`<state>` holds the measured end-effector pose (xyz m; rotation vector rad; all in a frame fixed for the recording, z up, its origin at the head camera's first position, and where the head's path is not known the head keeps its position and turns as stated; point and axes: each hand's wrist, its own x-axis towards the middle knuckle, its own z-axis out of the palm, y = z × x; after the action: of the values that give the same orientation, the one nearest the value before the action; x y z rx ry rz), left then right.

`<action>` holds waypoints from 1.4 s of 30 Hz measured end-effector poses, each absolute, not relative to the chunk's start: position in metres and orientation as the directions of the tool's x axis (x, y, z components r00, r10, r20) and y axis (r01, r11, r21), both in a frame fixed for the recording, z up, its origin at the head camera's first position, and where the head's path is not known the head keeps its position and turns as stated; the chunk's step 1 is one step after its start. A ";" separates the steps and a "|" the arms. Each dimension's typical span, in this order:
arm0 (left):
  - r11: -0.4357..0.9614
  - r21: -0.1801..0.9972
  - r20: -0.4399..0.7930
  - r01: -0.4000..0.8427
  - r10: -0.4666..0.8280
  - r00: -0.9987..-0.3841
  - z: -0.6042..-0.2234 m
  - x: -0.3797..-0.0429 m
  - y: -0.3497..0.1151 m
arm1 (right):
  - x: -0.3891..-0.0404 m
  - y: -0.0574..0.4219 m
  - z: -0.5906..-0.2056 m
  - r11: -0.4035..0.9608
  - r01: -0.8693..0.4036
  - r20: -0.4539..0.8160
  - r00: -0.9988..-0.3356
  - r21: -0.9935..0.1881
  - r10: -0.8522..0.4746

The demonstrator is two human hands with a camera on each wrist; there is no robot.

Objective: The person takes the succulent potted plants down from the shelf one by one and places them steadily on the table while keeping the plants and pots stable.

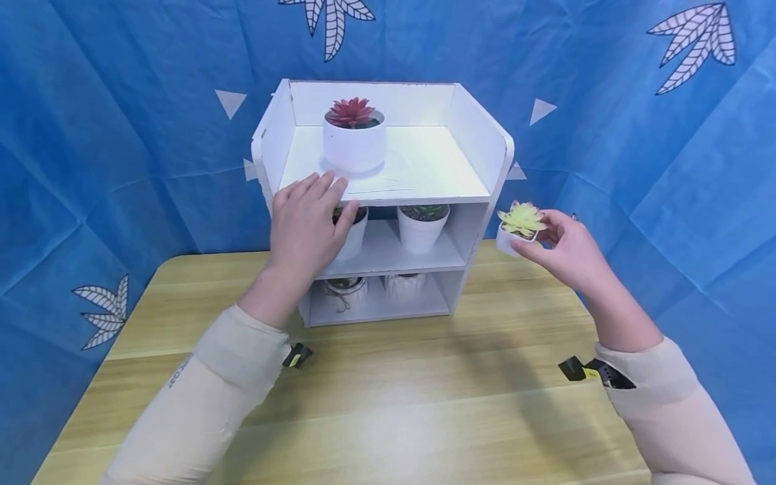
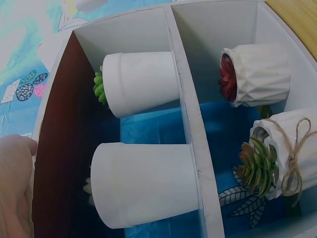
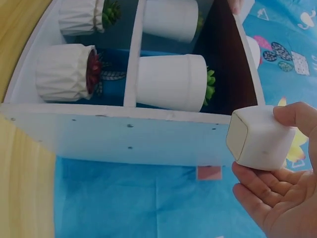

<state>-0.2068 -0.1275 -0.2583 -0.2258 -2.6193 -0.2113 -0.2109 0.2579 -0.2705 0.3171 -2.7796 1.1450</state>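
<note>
My right hand [image 1: 572, 252] pinches a small square white pot with a yellow-green succulent [image 1: 523, 221], held in the air just right of the white shelf unit [image 1: 500, 158]. In the right wrist view the thumb is on one side of the pot [image 3: 262, 139] and the fingers are on the other. My left hand [image 1: 306, 225] lies with fingers extended at the front edge of the top shelf, holding nothing. Just beyond its fingertips, a round white pot with a red succulent [image 1: 354, 145] stands on that shelf.
On the middle shelf stand two tall white pots, one [image 1: 419, 232] at right, the other [image 1: 353, 242] partly behind my left hand. Two textured white pots are below, one [image 2: 292, 148] tied with twine. A wooden table [image 1: 388, 404] and blue patterned cloth [image 1: 151, 121] surround the unit.
</note>
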 end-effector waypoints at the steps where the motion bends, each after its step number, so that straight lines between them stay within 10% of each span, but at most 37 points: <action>1: 0.974 0.107 0.493 0.199 0.121 -0.861 -0.258 -0.207 -0.127 | -0.211 0.259 -0.272 0.694 -0.231 0.184 -0.972 -0.681 -0.143; 42: 0.975 0.099 0.515 0.200 0.122 -0.848 -0.263 -0.211 -0.128 | -0.239 0.264 -0.347 0.659 -0.178 0.120 -0.984 -0.731 -0.133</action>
<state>-0.2110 -0.1277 -0.2627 -0.2275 -2.5929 -0.2021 -0.2389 0.2642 -0.3468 0.2644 -2.8103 1.2471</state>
